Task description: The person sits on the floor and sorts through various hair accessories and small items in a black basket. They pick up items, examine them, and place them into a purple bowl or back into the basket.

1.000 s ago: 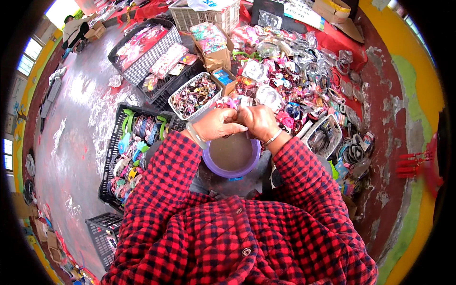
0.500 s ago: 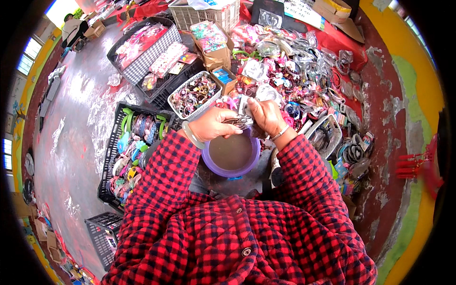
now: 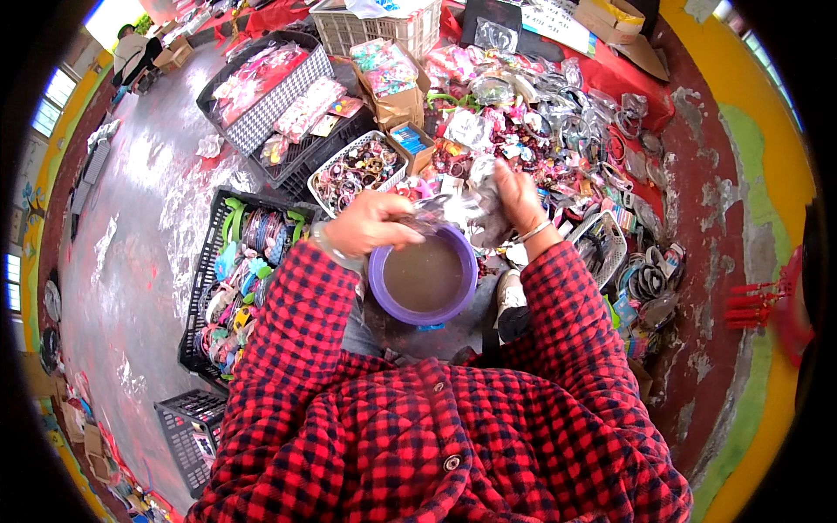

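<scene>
Over the far rim of a purple basin (image 3: 381,301) with murky brownish liquid, my two hands are apart. My left hand (image 3: 370,223) is closed, pinching a bunch of thin dark shiny pieces (image 3: 427,216); motion blurs them, so their kind is unclear. A crumpled clear plastic bag (image 3: 478,207) hangs from my right hand (image 3: 520,205), its fingers closed on the upper part. Between the hands, the bag and the dark pieces meet or overlap; I cannot tell whether the pieces are partly inside it.
A white basket (image 3: 347,212) of hair ties stands beyond my left hand. Left of my arm is a black crate (image 3: 197,301) of headbands. A heap of bagged accessories (image 3: 558,131) spreads ahead and right, near another white basket (image 3: 621,253). A person (image 3: 132,54) sits far left.
My hands have drawn apart, the right one moving right and the left one slightly left. The plastic bag now stretches between them, and the dark pieces stay with my left hand.
</scene>
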A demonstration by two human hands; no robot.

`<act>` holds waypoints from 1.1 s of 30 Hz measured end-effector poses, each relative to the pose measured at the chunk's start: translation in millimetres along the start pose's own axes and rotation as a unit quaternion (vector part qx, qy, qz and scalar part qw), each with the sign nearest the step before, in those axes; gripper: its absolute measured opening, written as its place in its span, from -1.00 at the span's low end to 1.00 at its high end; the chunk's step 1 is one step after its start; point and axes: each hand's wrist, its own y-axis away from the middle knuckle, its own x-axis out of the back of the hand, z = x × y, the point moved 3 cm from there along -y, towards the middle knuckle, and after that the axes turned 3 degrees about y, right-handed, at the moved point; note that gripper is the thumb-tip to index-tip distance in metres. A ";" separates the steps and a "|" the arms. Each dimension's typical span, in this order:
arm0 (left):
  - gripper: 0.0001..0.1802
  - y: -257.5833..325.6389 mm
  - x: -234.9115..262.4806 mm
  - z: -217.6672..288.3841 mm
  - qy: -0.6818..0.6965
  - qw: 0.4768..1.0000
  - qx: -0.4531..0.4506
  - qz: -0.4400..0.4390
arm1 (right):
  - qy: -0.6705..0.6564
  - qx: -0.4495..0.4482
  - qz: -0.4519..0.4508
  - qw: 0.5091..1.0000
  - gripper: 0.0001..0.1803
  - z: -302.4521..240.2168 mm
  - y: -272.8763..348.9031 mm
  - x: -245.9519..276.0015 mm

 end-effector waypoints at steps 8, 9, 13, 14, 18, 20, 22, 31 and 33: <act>-0.78 -0.3 42.1 -15.8 0.372 0.894 -0.151 0.199 | -0.563 -0.322 0.094 0.756 -0.62 36.8 -0.8 3.0; -0.79 -1.5 42.7 -18.5 0.384 0.884 -0.143 0.224 | -0.610 -0.300 0.074 0.730 -0.60 25.6 -0.1 -0.4; -0.79 -13.4 41.0 -33.7 0.424 0.859 -0.124 0.258 | -0.684 -0.281 0.012 0.673 -0.59 -11.7 -2.2 -10.1; -0.78 -14.0 41.7 -36.3 0.411 0.868 -0.123 0.251 | -0.694 -0.276 0.002 0.665 -0.57 -26.0 -3.0 -12.1; -0.75 -20.0 33.2 -43.9 0.372 0.887 -0.112 0.248 | -0.719 -0.223 -0.141 0.643 -0.65 -57.2 2.9 -18.4; -0.73 -29.3 16.9 -41.5 0.321 0.916 -0.134 0.200 | -0.733 -0.212 -0.173 0.623 -0.54 -41.4 4.3 -32.5; -0.71 -31.0 3.4 -36.9 0.257 0.935 -0.140 0.201 | -0.732 -0.201 -0.170 0.629 -0.58 -83.6 12.4 -40.4; -0.74 -39.9 9.7 -59.2 -0.255 0.945 -0.141 0.146 | -0.641 -0.257 -0.157 0.705 -0.78 -62.5 30.6 -65.7; -0.80 -36.3 13.5 -60.6 -0.221 0.929 -0.151 0.255 | -0.645 -0.257 -0.104 0.712 -0.82 -66.5 27.2 -59.3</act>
